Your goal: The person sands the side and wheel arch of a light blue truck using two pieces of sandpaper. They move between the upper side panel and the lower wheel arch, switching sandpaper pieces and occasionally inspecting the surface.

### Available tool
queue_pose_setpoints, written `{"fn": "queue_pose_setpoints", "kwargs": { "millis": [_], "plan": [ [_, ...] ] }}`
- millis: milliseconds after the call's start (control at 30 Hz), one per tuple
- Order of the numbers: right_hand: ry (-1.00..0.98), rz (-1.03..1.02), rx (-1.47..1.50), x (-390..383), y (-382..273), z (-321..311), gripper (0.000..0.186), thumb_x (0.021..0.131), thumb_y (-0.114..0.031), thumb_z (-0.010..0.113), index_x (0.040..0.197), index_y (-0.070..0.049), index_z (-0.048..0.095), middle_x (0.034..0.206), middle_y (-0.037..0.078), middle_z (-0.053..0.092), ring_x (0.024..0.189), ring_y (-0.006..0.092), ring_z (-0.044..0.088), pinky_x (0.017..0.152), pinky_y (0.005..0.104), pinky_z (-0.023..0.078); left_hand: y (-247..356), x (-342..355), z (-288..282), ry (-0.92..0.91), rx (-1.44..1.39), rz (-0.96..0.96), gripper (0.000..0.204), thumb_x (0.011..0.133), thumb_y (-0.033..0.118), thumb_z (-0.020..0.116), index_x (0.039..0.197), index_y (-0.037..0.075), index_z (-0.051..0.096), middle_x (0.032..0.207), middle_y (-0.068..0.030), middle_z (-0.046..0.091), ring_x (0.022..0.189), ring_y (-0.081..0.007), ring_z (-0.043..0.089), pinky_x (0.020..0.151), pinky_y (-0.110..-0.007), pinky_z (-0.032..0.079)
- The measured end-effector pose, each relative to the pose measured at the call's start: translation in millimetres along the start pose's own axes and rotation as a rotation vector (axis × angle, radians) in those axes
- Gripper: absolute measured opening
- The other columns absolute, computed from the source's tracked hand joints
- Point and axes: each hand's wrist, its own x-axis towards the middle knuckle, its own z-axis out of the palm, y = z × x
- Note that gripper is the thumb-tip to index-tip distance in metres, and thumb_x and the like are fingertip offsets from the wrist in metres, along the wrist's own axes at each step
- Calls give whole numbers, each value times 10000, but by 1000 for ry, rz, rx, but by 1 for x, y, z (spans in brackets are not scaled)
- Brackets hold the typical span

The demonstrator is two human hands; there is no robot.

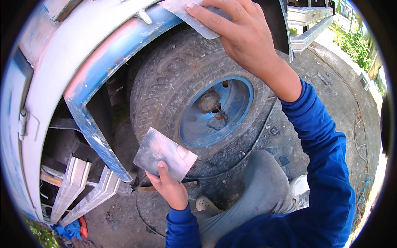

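Note:
My left hand (pixel 171 186) grips a square plate (pixel 161 149) with pale pink paste on it, held in front of the tyre (pixel 155 82) and its blue rim (pixel 216 110). Up at the top, my right hand (pixel 244 39) holds a thin flat metal spreader (pixel 192 18) on or close against the curved wheel-arch edge (pixel 103 70) of the vehicle, which is blue with pink patches. A white body panel (pixel 49 78) with a hinge lies along the left. The tip of the spreader's contact is partly hidden.
Bent metal rails (pixel 72 184) are at lower left and more rails (pixel 308 15) at upper right. Hoses and cords (pixel 355 128) run over the concrete floor (pixel 326 95). A white container (pixel 299 186) stands behind my knee (pixel 264 182). Blue cloth (pixel 68 229) lies at bottom left.

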Motion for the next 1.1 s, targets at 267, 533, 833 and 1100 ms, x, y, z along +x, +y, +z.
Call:
{"fn": "queue_pose_setpoints", "kwargs": {
  "millis": [267, 533, 833, 1100],
  "plan": [
    [-79, -84, -18, 14, 3, 6, 441, 837, -82, 626, 1274, -132, 665, 1162, 54, 617, 1004, 267, 555, 808, 393, 410, 2, 2, -2, -19, 2, -11, 409, 1050, 165, 573, 1419, 37, 453, 1331, -96, 589, 1202, -207, 596, 1022, -380, 492],
    [-126, -58, -59, 16, -4, 13, 434, 855, -105, 609, 1287, -84, 640, 1162, 51, 599, 1002, 258, 544, 806, 399, 410, -1, 5, 1, -51, 11, -28, 391, 1051, 166, 579, 1404, 37, 472, 1349, -93, 583, 1221, -199, 578, 1048, -377, 467],
    [-369, -86, 66, 44, 1, -10, 363, 843, -67, 616, 1204, -89, 654, 1086, 60, 599, 1005, 267, 555, 826, 411, 439, -12, 9, 5, -78, 70, -74, 385, 1053, 173, 573, 1386, 6, 476, 1318, -104, 585, 1187, -187, 563, 1035, -349, 446],
    [-467, 0, 81, 74, 1, -22, 340, 826, -18, 606, 1145, -118, 672, 1088, 60, 621, 1017, 288, 574, 839, 432, 454, -13, 13, 6, -91, 99, -92, 424, 1041, 165, 577, 1419, 7, 467, 1345, -105, 576, 1202, -186, 560, 1065, -346, 419]
  ]
}}
